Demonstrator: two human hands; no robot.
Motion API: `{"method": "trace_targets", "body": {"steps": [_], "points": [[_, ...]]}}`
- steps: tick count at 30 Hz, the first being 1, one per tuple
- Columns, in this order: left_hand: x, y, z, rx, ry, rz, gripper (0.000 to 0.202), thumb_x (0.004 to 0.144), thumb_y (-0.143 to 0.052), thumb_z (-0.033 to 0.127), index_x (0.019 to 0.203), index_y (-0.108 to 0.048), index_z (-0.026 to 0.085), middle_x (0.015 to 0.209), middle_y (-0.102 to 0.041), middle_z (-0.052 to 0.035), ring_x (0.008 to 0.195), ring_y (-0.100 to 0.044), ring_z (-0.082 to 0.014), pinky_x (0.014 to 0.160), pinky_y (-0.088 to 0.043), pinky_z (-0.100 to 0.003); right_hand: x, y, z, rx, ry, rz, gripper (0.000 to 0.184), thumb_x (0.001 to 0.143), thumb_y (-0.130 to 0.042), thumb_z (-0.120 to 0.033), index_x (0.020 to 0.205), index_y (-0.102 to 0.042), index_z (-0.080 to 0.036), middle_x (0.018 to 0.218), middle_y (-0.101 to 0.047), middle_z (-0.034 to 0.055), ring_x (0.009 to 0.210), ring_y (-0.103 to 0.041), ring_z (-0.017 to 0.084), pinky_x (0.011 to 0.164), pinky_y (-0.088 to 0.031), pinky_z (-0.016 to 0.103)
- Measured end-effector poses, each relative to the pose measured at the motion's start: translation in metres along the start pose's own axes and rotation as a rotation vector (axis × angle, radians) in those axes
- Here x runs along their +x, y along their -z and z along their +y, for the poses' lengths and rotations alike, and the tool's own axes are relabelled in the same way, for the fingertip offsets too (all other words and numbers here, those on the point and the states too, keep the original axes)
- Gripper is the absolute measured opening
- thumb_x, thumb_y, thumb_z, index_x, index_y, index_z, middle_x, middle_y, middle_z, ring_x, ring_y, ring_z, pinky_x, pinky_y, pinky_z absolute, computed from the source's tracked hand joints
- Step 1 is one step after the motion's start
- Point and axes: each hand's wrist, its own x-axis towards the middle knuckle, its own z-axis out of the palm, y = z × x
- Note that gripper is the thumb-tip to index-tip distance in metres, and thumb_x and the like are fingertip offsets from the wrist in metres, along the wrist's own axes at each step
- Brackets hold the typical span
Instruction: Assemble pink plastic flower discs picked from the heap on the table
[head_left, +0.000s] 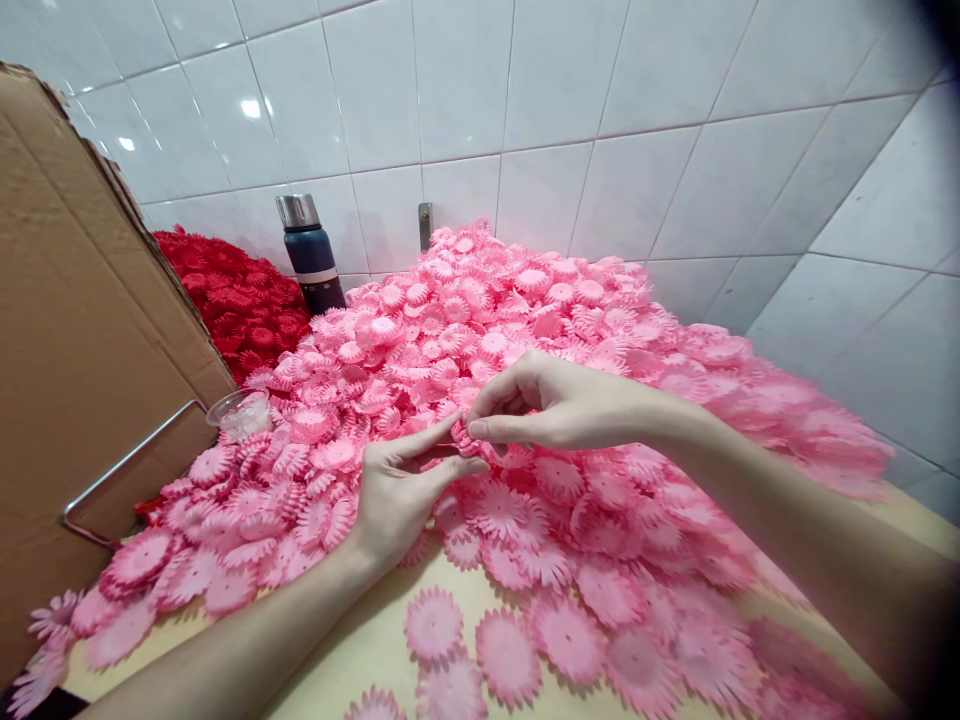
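A big heap of pink paper flower pieces [525, 330] covers the table. My left hand [397, 490] and my right hand [555, 405] meet above the heap's near slope. Both pinch the same small pink flower piece [465, 440] between thumb and fingers. The left thumb and forefinger close on it from the left, and the right fingertips press it from the right. Loose flat pink flowers [510, 650] lie on the bare tabletop just below my hands.
A cardboard sheet [82, 330] with a metal handle [127, 465] leans at the left. Behind it lies a pile of red flower pieces [240, 300]. A dark flask [311, 255] stands by the tiled wall [600, 120]. A clear plastic cup [241, 412] sits at the heap's left edge.
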Motion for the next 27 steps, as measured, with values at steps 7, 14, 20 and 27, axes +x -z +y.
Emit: {"method": "trace_targets", "body": {"steps": [7,14,20,27], "points": [[-0.0008,0.0003,-0.0009,0.038,-0.002,0.012,0.037,0.069,-0.077,0.018,0.106,-0.070,0.018,0.088,-0.074,-0.0051,0.084,-0.071,-0.0210,0.080,-0.060,-0.031,0.0018,-0.0022,0.0019,0.008,0.003,-0.016,0.025,0.084,-0.053,-0.034,0.079,-0.069,-0.015,0.066,-0.060,0.0018,0.051,-0.041,0.007,0.045,-0.030,0.022],[-0.0012,0.0017,-0.0030,0.055,-0.016,-0.006,0.041,0.069,-0.078,0.019,0.108,-0.069,0.021,0.091,-0.073,-0.0039,0.082,-0.071,-0.0195,0.080,-0.060,-0.028,0.0029,-0.0056,0.0019,0.018,0.011,-0.006,0.020,0.082,-0.051,-0.026,0.077,-0.066,-0.015,0.068,-0.058,0.0017,0.055,-0.044,0.008,0.047,-0.031,0.022],[-0.0007,0.0000,-0.0019,0.011,-0.038,0.010,0.042,0.068,-0.077,0.015,0.108,-0.069,0.023,0.094,-0.073,-0.0030,0.080,-0.071,-0.0181,0.081,-0.060,-0.027,0.0044,-0.0077,0.0011,-0.008,-0.021,0.050,0.016,0.078,-0.050,-0.023,0.072,-0.062,-0.015,0.062,-0.051,-0.0005,0.054,-0.039,0.008,0.048,-0.029,0.023],[0.0015,-0.0027,0.0003,-0.097,-0.038,0.008,0.038,0.067,-0.077,0.011,0.102,-0.072,0.025,0.088,-0.074,-0.0012,0.076,-0.071,-0.0143,0.075,-0.060,-0.022,0.0069,-0.0094,0.0007,-0.038,-0.002,0.125,0.014,0.074,-0.050,-0.022,0.065,-0.058,-0.016,0.058,-0.047,-0.0021,0.053,-0.040,0.008,0.049,-0.030,0.023]]}}
